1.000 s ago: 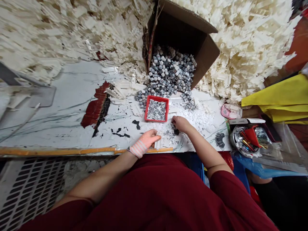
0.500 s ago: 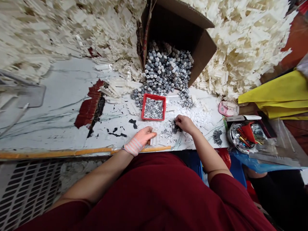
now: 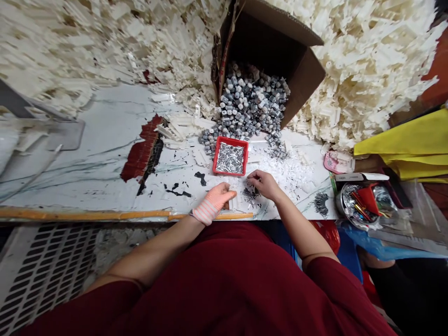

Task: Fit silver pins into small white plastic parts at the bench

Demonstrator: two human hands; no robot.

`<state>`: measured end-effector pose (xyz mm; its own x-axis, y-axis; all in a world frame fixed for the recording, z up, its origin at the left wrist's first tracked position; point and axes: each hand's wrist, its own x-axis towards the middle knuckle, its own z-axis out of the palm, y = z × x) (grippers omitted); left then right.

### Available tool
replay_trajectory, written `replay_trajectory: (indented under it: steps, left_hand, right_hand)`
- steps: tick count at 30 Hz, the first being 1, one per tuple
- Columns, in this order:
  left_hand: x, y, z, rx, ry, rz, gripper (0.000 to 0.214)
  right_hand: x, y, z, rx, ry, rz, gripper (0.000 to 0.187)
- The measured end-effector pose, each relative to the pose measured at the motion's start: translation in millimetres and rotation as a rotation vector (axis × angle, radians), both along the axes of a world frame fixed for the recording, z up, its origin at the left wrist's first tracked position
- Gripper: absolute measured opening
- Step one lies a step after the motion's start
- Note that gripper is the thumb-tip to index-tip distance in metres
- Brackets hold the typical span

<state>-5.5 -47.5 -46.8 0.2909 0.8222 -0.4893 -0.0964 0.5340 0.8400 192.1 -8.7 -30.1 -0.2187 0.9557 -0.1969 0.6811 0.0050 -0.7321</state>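
Note:
My left hand (image 3: 219, 198), in a pink striped glove, rests at the table's near edge with its fingers curled on a small white plastic part (image 3: 234, 200). My bare right hand (image 3: 263, 183) is just to its right, fingers pinched together over a small scatter of metal pins (image 3: 250, 197); what the fingertips hold is too small to make out. A red tray (image 3: 230, 158) full of shiny pins sits right behind both hands. Behind the tray, grey cylindrical parts (image 3: 250, 105) spill from a tipped cardboard box (image 3: 280, 51).
Huge heaps of white plastic parts (image 3: 357, 65) cover the back of the worn white table (image 3: 87, 172). At the right stand a foil-lined container with red items (image 3: 362, 200), a pink object (image 3: 334, 163) and yellow sheets (image 3: 409, 144). A white grating (image 3: 45, 266) lies below the table's left edge.
My right hand has drawn slightly toward the left hand, from the far side of the pin scatter to just above it. The left hand stays on the white part. The view shifted a little.

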Motion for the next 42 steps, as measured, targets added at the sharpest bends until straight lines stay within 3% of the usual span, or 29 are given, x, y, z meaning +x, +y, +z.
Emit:
replay_trajectory:
  steps: [2,4,12,14,18,20,22,25,30,34,36,42]
  left_hand:
    - [2,0,-1.2,0.004,-0.008,0.014,0.027]
    - [3,1,-0.8,0.007,-0.015,0.023,0.029]
    - [-2,-4,3.5,0.049,0.028,-0.007,0.024]
    - [-2,-5,7.6,0.069,0.019,-0.024,0.024]
    - [-2,-4,15.7,0.093,-0.004,-0.058,0.025]
    - [0,-2,16.2,0.080,0.018,-0.043,0.024]
    - [2,0,14.4,0.057,0.052,-0.017,0.023]
    - [5,0,11.2,0.032,0.093,0.023,0.023]
    - [5,-3,14.6,0.044,0.137,-0.014,0.025]
    - [-1,-6,12.4,0.067,0.236,-0.069,0.024]
    - [-6,-7,4.8,0.064,0.265,-0.075,0.022]
    - [-13,-8,-16.9,0.023,0.135,-0.066,0.022]
  right_hand:
    - [-10,-12,3.7,-0.045,0.206,-0.038,0.017]
    - [-21,-22,7.5,-0.056,0.259,-0.043,0.019]
    - [-35,-35,13.6,0.041,0.040,-0.009,0.011]
    - [-32,-36,8.4,-0.074,0.181,-0.051,0.018]
    - [-22,-34,-6.3,-0.502,0.627,-0.187,0.042]
    - [-17,-33,-10.9,-0.584,0.741,-0.255,0.050]
    - [-13,-32,-11.7,-0.553,0.753,-0.303,0.053]
    - [-11,-31,-7.0,-0.355,0.621,-0.287,0.044]
    - [-25,-40,2.4,-0.002,0.190,-0.070,0.019]
    - [-27,-55,0.6,0.287,-0.101,0.016,0.017]
    - [-20,-62,-4.1,0.328,-0.199,0.022,0.018]
    - [7,-56,-19.1,0.181,-0.401,0.106,0.010]
